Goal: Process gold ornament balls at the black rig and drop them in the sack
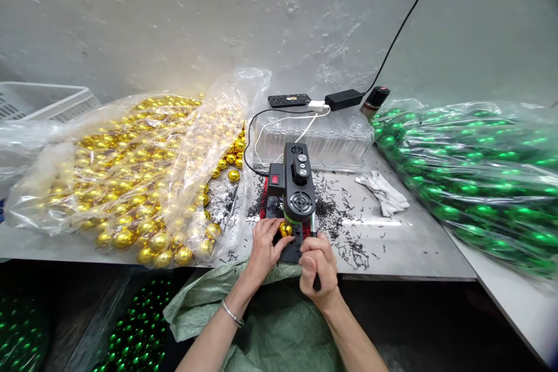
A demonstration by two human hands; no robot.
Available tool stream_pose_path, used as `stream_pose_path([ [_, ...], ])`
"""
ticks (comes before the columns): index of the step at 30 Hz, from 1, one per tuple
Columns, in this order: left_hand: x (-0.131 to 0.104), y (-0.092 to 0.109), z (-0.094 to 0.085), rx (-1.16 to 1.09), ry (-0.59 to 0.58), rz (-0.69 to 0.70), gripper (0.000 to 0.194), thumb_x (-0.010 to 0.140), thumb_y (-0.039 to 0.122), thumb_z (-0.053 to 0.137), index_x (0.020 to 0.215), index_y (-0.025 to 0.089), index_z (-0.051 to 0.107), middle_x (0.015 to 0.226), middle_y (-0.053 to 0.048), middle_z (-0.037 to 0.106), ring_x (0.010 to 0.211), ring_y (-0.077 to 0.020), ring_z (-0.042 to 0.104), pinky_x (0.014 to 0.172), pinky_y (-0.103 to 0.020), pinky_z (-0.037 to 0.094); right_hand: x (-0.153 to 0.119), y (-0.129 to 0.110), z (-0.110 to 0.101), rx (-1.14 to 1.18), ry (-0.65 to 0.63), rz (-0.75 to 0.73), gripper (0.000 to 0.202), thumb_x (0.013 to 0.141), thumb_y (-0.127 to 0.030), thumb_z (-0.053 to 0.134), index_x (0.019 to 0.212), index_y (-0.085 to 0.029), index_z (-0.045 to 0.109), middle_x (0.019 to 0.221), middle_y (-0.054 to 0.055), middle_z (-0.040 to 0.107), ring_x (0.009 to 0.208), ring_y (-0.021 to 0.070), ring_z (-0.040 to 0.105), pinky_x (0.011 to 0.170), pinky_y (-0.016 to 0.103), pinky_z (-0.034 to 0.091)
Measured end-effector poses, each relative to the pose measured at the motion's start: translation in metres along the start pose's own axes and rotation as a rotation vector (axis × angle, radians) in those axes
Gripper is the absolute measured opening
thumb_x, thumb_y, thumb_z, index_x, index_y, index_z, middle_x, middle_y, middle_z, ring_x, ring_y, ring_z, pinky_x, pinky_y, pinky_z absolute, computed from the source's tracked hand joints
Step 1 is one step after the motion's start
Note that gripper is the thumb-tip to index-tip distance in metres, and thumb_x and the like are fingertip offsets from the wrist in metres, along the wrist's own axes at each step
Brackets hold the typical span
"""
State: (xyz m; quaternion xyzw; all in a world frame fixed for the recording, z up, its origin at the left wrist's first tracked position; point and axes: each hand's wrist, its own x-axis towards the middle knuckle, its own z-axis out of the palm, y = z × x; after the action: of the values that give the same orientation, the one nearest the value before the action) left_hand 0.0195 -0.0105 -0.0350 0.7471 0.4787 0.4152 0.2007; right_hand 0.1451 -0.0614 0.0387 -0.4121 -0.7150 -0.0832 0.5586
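My left hand [264, 249] pinches a shiny gold ball [285, 229] between thumb and fingers, just under the head of a small black machine [299, 186]. The machine has round grilles, silver buttons and a red switch [274, 179] on its left side. My right hand [320, 267] is wrapped round a black-gripped lever handle [317, 282] at the machine's right. Black shavings [331, 215] lie scattered on both sides of the machine. A loose gold ball [233, 175] rests on the table to the left.
A clear bag of gold balls [131, 168] fills the left; a bag of green balls [475, 180] lies right. Behind the machine are clear plastic trays [314, 136], cables and a black adapter [344, 99]. A white glove [383, 192] lies right. Green cloth [279, 314] hangs at the front edge.
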Motion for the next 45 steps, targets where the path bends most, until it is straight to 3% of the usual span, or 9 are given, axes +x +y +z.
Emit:
stream_pose_path([
  [12,0.000,-0.003,0.002,-0.026,-0.006,0.011,0.028,0.088,0.035,0.064,0.112,0.020,0.065,0.105,-0.011,0.066,0.100,-0.0261,0.059,0.092,-0.046,0.049,-0.013,0.010,0.011,-0.017,0.028,-0.035,0.022,0.093,-0.014,0.036,0.076,-0.022,0.046,0.072,0.000,0.051,0.066,0.0141,0.054,0.070,0.035,0.049],
  [18,0.005,-0.001,0.000,-0.067,-0.010,0.007,0.031,0.088,0.033,0.063,0.116,0.019,0.065,0.109,-0.011,0.066,0.105,-0.0266,0.059,0.095,-0.049,0.048,0.029,-0.017,-0.009,0.098,0.038,0.153,0.024,0.090,-0.007,0.038,0.071,-0.021,0.044,0.070,0.001,0.049,0.066,0.0136,0.051,0.059,0.028,0.042],
  [22,-0.014,0.002,-0.013,-0.127,-0.058,0.043,0.036,0.090,0.035,0.059,0.123,0.020,0.061,0.115,-0.013,0.065,0.111,-0.0270,0.058,0.099,-0.049,0.048,0.060,-0.033,-0.023,0.129,0.013,0.275,0.027,0.091,-0.006,0.042,0.068,-0.021,0.044,0.071,0.001,0.051,0.068,0.0129,0.053,0.061,0.028,0.041],
  [26,-0.030,0.002,-0.041,-0.127,-0.171,0.113,0.064,0.083,0.054,0.064,0.134,0.018,0.054,0.128,-0.017,0.060,0.122,-0.0321,0.054,0.105,-0.053,0.044,0.058,-0.032,-0.023,0.124,-0.012,0.238,0.026,0.090,-0.005,0.042,0.070,-0.020,0.046,0.070,0.000,0.050,0.067,0.0130,0.052,0.060,0.028,0.040],
  [28,-0.012,-0.004,-0.059,-0.092,-0.158,0.038,0.065,0.086,0.057,0.059,0.137,0.018,0.051,0.132,-0.017,0.058,0.124,-0.0318,0.053,0.104,-0.051,0.045,0.050,-0.029,-0.020,0.119,-0.011,0.222,0.024,0.090,-0.004,0.041,0.072,-0.020,0.047,0.071,0.000,0.049,0.066,0.0126,0.050,0.059,0.027,0.039],
  [31,0.051,-0.021,-0.078,0.089,0.012,-0.252,0.040,0.096,0.039,0.049,0.128,0.017,0.057,0.133,-0.015,0.057,0.128,-0.0296,0.049,0.108,-0.048,0.039,0.041,-0.027,-0.015,0.124,0.014,0.216,0.024,0.089,-0.002,0.041,0.074,-0.019,0.046,0.071,0.000,0.049,0.066,0.0119,0.049,0.059,0.026,0.039],
  [36,0.141,-0.055,-0.079,0.149,0.036,-0.406,0.026,0.088,0.015,0.055,0.110,0.002,0.061,0.114,-0.025,0.061,0.118,-0.0376,0.053,0.102,-0.053,0.036,0.040,-0.027,-0.013,0.110,0.025,0.211,0.025,0.089,-0.001,0.041,0.073,-0.020,0.044,0.073,0.000,0.049,0.068,0.0122,0.050,0.060,0.027,0.040],
  [42,0.142,-0.065,-0.079,0.068,0.035,-0.451,0.032,0.081,0.016,0.063,0.112,0.008,0.060,0.108,-0.017,0.064,0.104,-0.0273,0.061,0.091,-0.038,0.045,0.038,-0.026,-0.014,0.088,0.016,0.189,0.026,0.088,-0.001,0.041,0.072,-0.020,0.044,0.070,0.000,0.048,0.067,0.0125,0.050,0.059,0.027,0.040],
  [45,0.120,-0.050,-0.087,-0.324,0.051,-0.540,0.040,0.083,0.028,0.063,0.119,0.010,0.057,0.104,-0.012,0.065,0.086,-0.0194,0.064,0.076,-0.030,0.050,0.038,-0.026,-0.013,0.084,0.024,0.184,0.026,0.088,-0.001,0.041,0.072,-0.020,0.044,0.068,0.000,0.048,0.066,0.0127,0.050,0.059,0.027,0.039],
])
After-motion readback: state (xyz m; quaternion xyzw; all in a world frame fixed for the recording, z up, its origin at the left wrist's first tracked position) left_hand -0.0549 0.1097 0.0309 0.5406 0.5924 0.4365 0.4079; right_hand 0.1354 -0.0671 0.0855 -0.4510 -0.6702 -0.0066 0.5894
